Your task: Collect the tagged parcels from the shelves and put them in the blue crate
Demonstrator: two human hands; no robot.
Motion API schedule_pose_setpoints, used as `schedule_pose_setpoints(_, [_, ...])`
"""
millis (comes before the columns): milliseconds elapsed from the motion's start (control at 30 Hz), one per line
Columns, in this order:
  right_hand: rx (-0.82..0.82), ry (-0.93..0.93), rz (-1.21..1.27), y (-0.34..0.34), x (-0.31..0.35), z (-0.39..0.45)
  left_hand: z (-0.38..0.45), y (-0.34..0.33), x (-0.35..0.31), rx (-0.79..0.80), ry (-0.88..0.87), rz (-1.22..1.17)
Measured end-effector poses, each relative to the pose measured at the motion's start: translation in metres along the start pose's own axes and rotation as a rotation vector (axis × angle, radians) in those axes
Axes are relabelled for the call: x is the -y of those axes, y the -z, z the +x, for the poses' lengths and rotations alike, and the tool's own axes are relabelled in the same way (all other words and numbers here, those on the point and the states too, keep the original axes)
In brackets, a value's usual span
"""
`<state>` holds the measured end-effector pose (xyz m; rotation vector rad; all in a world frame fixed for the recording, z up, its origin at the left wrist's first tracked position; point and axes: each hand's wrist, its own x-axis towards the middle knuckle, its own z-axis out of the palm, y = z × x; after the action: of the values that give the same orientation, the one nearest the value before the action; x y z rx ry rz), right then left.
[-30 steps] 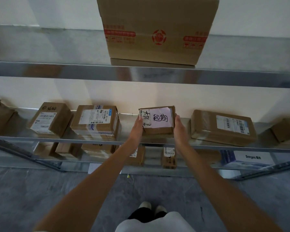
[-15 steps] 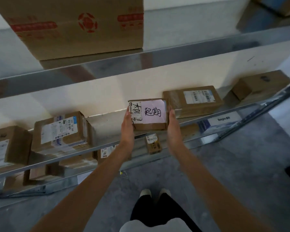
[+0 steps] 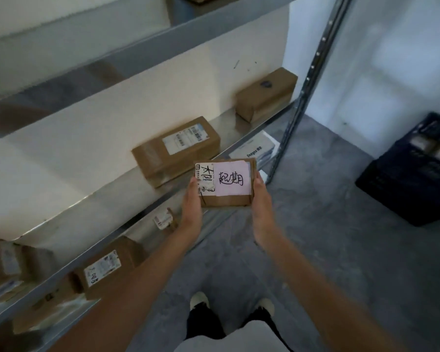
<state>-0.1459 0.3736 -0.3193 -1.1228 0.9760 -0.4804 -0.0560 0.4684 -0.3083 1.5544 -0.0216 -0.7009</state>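
Now parcel [image 3: 225, 184] off shelf [image 3: 127, 199]; crate [image 3: 414, 171] appears.

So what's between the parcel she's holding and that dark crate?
Only bare grey floor separates the held parcel from the crate, seen in the head view.

You hold a small parcel [image 3: 225, 185] whose pink tag [image 3: 231, 181] reads "超期" in black handwriting. Left of that tag, its white label [image 3: 204, 181] bears handwriting that looks like "木01"; the small print is too blurred. Above and right of the parcel, a white box [image 3: 255, 148] reads "Deegeo". Barcode labels on the other shelf boxes cannot be read.
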Motion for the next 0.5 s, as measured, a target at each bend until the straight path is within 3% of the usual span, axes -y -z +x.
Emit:
schedule_pose_setpoints(367, [-0.335, 0.012, 0.096, 0.222, 0.027, 0.039, -0.025, -0.225, 0.024, 0.402, 0.064, 0.233])
schedule_pose_setpoints(500, [-0.476, -0.045, 0.141, 0.291, 0.036, 0.06, -0.023, -0.304, 0.034, 0.512, -0.015, 0.322])
